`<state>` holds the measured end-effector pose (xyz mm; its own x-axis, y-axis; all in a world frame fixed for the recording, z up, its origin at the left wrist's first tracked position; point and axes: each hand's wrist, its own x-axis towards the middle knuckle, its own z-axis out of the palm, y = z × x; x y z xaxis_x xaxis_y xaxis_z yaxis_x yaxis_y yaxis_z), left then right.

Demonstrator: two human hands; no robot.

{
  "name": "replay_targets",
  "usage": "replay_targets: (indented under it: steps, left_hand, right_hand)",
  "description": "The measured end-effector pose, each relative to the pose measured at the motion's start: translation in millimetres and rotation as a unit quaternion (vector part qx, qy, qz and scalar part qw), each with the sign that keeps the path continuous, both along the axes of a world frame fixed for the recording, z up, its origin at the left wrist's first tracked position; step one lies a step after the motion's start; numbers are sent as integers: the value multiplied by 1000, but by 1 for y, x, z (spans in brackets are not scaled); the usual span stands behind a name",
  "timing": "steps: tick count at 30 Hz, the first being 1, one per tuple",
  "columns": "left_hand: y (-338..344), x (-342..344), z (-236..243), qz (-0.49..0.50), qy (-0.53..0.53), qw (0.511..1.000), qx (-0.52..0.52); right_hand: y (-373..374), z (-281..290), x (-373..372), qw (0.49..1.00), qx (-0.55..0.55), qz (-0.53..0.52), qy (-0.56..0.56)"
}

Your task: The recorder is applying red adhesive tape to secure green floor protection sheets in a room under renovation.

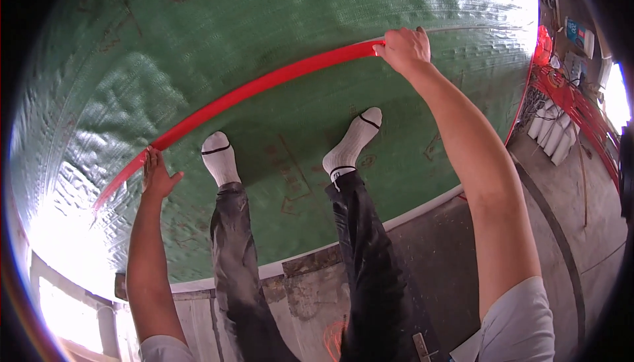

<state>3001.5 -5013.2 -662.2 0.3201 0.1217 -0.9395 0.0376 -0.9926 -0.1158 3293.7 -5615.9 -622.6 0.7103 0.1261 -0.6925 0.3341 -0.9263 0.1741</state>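
Note:
A long, narrow red strip runs slantwise across a wrinkled green sheet, from the lower left up to the right. My right hand is closed around its upper right end. Farther down at the left, my left hand has its fingers on the strip, with the thumb sticking out to the side. Part of the strip extends past my left hand toward the bright edge. Whether the strip is a solid bar or a pipe I cannot tell.
My sock-covered feet stand on the green sheet, the left and right apart. Behind them is the sheet's pale edge, with concrete floor below. Red rods, white rolls and a thin stick are at the right.

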Motion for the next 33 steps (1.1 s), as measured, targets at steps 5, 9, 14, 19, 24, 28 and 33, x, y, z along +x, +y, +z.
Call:
replay_targets:
  steps: [5, 9, 14, 19, 24, 28, 33]
  left_hand:
    - [-1, 0, -4, 24, -22, 999, 5]
    - [-9, 1, -3, 15, -16, 999, 23]
    - [-15, -2, -2, 16, -29, 999, 32]
    - [-18, -9, -7, 17, -44, 999, 25]
    - [7, -41, -39, 24, -148, 986, 70]
    - [-82, -29, -72, 294, -409, 861, 61]
    - [-228, 41, -74, 322, -443, 835, 46]
  right_hand:
    - [-4, -19, 2, 1000, 22, 14, -13]
    - [-4, -25, 3, 999, 22, 20, -20]
    - [-3, -28, 8, 999, 16, 27, -9]
    - [1, -31, 8, 999, -2, 30, 13]
    - [14, -34, 7, 1000, -11, -1, 26]
    - [-3, -37, 4, 999, -4, 40, -6]
    - [-5, -42, 8, 998, 29, 59, -17]
